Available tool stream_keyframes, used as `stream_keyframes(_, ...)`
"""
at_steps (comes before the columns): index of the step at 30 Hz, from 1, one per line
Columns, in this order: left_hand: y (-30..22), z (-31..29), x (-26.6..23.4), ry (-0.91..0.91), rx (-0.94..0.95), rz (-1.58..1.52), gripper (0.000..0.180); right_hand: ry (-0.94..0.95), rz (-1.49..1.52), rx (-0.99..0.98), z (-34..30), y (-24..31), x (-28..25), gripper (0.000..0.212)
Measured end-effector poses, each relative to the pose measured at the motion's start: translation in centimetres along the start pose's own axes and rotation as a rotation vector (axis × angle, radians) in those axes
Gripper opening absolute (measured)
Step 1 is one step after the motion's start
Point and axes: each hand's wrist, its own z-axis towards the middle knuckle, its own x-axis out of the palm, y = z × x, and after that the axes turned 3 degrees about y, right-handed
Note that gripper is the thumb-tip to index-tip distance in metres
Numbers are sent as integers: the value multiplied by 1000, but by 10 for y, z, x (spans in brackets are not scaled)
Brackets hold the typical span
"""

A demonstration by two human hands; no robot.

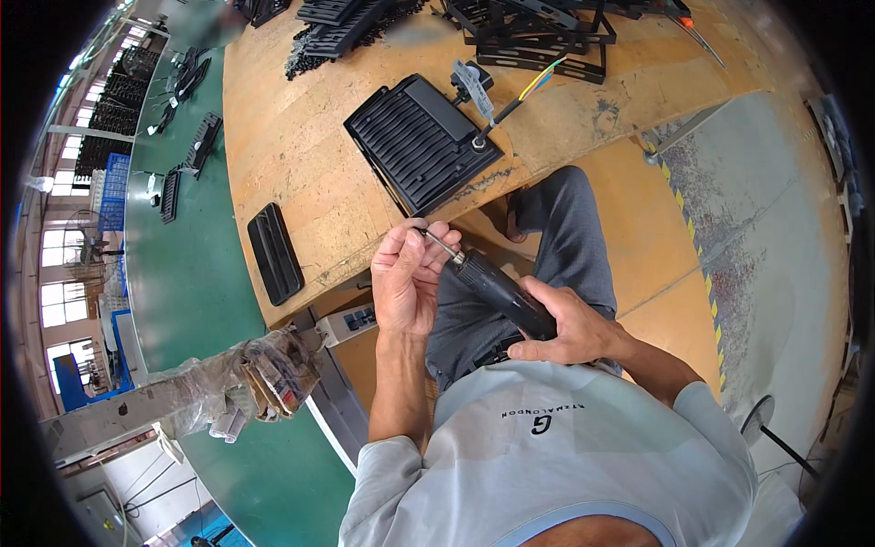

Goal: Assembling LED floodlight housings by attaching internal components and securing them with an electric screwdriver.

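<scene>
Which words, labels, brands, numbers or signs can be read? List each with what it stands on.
Pale shirt: dark lettering on the chest; I won't copy printed words.
White cable tag: any print is too small to read.
Black power screwdriver: no legible print.
Striped floor tape: no legible words.

One black cylindrical screwdriver [510,299] shows at centre, one black finned metal housing [410,141] above. One flat black ridged piece [275,255] lies centre-left, one orange-handled tool [686,22] upper right.

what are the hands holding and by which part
A black cylindrical driver: the right hand grips its body at the rear end. The left hand has fingertips at the metal bit; whether they pinch it is unclear.
</scene>
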Motion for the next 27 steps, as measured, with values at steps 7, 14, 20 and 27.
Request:
stream_keyframes(7, -11, 8, 0, 121, -9, 114, 17, 216, 282, 253, -4, -2, -12, 79)
stream_keyframes(14, -15, 12, 10, 27, 52, 463, 14, 49, 18, 52, -6, 2, -2, 85)
stream_keyframes(20, -1, 13, 21, 13, 76, 162, 17, 4, -107, 130, -2, 9, -1, 78)
stream_keyframes(27, -3, 12, 23, 17, -41, 128, 17, -16, -139, 47, -1, 9, -6, 67)
